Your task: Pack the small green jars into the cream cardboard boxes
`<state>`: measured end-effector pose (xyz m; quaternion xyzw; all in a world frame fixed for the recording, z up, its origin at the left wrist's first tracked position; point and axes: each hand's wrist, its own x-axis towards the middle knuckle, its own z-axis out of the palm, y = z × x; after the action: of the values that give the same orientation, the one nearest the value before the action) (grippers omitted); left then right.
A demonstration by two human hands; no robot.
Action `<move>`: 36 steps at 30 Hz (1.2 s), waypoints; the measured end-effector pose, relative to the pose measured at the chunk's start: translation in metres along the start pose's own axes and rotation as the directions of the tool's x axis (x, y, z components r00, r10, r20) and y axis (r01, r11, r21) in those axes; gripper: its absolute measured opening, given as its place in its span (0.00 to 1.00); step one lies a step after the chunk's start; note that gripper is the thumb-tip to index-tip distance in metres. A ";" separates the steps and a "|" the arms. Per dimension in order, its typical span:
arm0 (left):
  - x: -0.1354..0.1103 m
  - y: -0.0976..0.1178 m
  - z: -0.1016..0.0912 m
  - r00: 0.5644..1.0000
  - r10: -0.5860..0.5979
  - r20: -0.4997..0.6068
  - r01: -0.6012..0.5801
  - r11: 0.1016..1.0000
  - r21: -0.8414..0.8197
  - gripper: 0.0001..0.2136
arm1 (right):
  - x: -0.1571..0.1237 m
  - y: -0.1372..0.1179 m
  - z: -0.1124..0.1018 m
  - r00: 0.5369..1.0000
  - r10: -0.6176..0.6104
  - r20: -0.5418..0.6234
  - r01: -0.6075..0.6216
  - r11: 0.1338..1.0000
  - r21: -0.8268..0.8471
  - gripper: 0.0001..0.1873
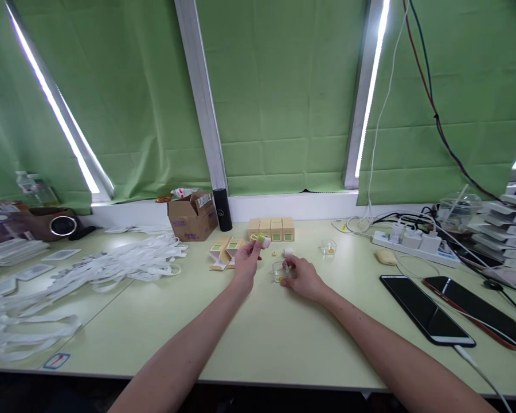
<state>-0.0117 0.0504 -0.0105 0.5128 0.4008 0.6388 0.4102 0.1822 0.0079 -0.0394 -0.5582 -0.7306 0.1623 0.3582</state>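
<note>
My left hand (246, 263) pinches a small white and green capped piece with a pale loop (264, 241), held above the table. My right hand (303, 277) has its thumb and fingers closed on the side of a small clear cup (279, 272), with something yellow at its bottom. Just behind that cup sits a small white cylindrical piece (288, 252). A tiny tan piece (274, 253) lies between the hands. Off to the right stands a second clear cup (328, 247), also with yellow in it. Opened small kraft boxes (221, 253) lie left of my left hand.
A row of closed kraft boxes (276, 229) stands at the back. A brown carton (193, 217) and black cylinder (222, 210) are left of it. White straps (124, 264) spread leftward. Phones (427, 310), cables and a power strip (415, 248) occupy the right side.
</note>
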 end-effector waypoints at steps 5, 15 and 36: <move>0.001 -0.002 -0.001 1.000 0.000 0.000 0.000 1.000 -0.015 0.27 | -0.005 -0.011 -0.008 0.993 -0.079 -0.084 0.088 0.990 0.109 0.21; 0.001 -0.001 0.000 1.000 0.017 0.001 -0.017 1.000 -0.010 0.28 | -0.017 -0.025 -0.010 0.817 -0.561 -0.133 0.545 0.827 -0.138 0.30; -0.010 0.011 0.005 0.995 0.018 0.095 -0.032 0.989 0.147 0.30 | -0.001 -0.021 -0.010 0.996 0.007 -0.084 0.052 0.735 0.676 0.24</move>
<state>-0.0064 0.0383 -0.0029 0.5762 0.4214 0.5876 0.3810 0.1745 -0.0011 -0.0193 -0.3866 -0.6131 0.3900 0.5679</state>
